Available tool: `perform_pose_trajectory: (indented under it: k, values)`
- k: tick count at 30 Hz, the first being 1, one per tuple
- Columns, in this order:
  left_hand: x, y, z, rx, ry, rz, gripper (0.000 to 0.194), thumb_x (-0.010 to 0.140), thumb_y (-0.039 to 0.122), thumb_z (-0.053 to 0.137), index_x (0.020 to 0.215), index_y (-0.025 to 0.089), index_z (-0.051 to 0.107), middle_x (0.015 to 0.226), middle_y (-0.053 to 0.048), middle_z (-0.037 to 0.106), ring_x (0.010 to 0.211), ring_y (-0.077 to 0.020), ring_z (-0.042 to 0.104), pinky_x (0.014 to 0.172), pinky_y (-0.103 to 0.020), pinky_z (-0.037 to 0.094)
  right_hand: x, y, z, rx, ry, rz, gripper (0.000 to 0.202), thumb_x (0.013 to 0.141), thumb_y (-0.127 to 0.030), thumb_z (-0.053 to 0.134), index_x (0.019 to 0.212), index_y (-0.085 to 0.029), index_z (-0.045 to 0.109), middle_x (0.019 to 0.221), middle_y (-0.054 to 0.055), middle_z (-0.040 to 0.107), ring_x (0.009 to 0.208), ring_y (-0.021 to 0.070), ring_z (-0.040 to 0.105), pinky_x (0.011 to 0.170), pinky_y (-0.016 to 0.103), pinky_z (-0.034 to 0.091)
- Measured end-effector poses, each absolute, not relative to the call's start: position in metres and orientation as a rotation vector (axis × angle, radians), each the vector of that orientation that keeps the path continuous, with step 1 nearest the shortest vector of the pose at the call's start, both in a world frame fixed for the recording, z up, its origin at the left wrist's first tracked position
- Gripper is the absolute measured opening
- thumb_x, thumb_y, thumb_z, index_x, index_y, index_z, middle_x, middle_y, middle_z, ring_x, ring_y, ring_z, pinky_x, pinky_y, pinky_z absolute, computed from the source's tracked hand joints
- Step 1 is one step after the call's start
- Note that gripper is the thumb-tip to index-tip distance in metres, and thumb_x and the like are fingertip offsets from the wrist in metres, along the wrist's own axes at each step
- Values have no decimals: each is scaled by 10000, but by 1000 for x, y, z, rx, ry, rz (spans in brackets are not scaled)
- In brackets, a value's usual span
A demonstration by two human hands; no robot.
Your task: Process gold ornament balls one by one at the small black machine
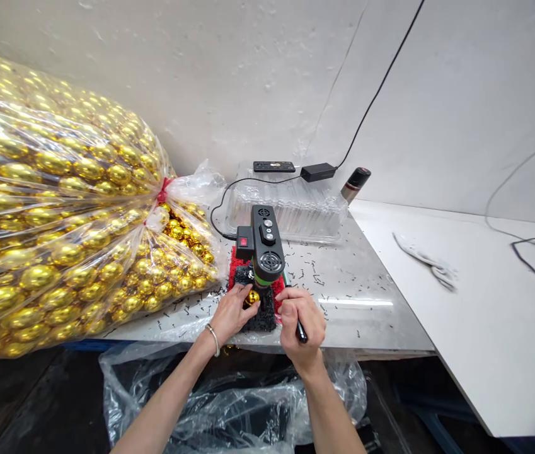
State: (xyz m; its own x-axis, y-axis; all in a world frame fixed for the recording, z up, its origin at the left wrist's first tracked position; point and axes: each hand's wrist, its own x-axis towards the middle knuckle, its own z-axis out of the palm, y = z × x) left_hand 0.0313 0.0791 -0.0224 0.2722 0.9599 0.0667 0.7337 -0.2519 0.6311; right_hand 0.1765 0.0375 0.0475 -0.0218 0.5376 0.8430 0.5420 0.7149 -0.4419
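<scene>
Between the thumb and fingers of my left hand (232, 312) is a shiny gold ball (253, 297), held just under the front of a black machine (267, 243). My right hand (302, 328) is wrapped round a black lever handle (301, 331) at the machine's right side. Two round fan grilles and silver buttons show on the machine's top, and a box with a red switch (243, 241) sits on its left. Beneath it lie a black base pad (262, 321) and a red mat (235, 260). My left fingers partly hide the ball and the pad.
A large clear bag of gold balls (50, 221), tied in red, fills the left. Behind the machine, a clear plastic tray (290, 217) bears a power adapter (318, 172). A flask (356, 185) stands behind right; a glove (428, 260) lies on the white table (475, 328). Plastic sheeting (229, 410) hangs below.
</scene>
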Motion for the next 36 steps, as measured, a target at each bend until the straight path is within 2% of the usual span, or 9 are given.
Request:
perform_pose_trajectory:
  k: [7, 14, 21, 28, 32, 36]
  values:
    - [40, 75, -48, 2108, 1636, 829, 342, 864, 346, 562, 1174, 211, 613, 1130, -102, 622, 1076, -270, 524, 937, -432, 383, 178, 37, 44, -871, -1684, 7, 207, 877, -80, 430, 727, -197, 514, 681, 23, 589, 702, 142, 594, 611, 271, 475]
    - [41, 74, -51, 2116, 1619, 802, 294, 871, 356, 576, 1123, 213, 626, 1106, -93, 635, 1064, -262, 507, 956, -443, 334, 179, 42, 5, -800, -1688, -48, 230, 921, -174, 366, 727, -201, 487, 689, 28, 546, 623, 137, 506, 568, 285, 444]
    - [41, 74, -50, 2102, 1609, 805, 287, 872, 357, 580, 1104, 197, 635, 1103, -101, 641, 1067, -269, 505, 968, -455, 313, 175, 48, -18, -817, -1641, -131, 277, 970, -243, 299, 741, -215, 452, 703, 6, 533, 635, 133, 542, 682, 336, 490]
    - [41, 73, -50, 2102, 1616, 837, 295, 859, 348, 594, 1111, 200, 635, 1107, -91, 648, 1083, -277, 510, 965, -456, 315, 175, 52, -27, -773, -1651, -132, 276, 970, -237, 297, 738, -215, 447, 712, 5, 526, 664, 133, 575, 727, 355, 508]
    - [40, 74, -52, 2121, 1613, 850, 282, 871, 360, 580, 1106, 217, 642, 1109, -84, 655, 1090, -270, 514, 957, -437, 324, 175, 51, -23, -737, -1685, -149, 262, 953, -213, 337, 718, -209, 454, 701, 6, 524, 656, 130, 559, 694, 326, 507]
    - [41, 77, -52, 2100, 1610, 905, 316, 848, 372, 623, 1111, 199, 645, 1118, -88, 663, 1086, -272, 525, 945, -449, 336, 172, 47, 12, -782, -1610, -90, 258, 932, -133, 338, 710, -203, 448, 683, 3, 505, 656, 124, 533, 596, 269, 451]
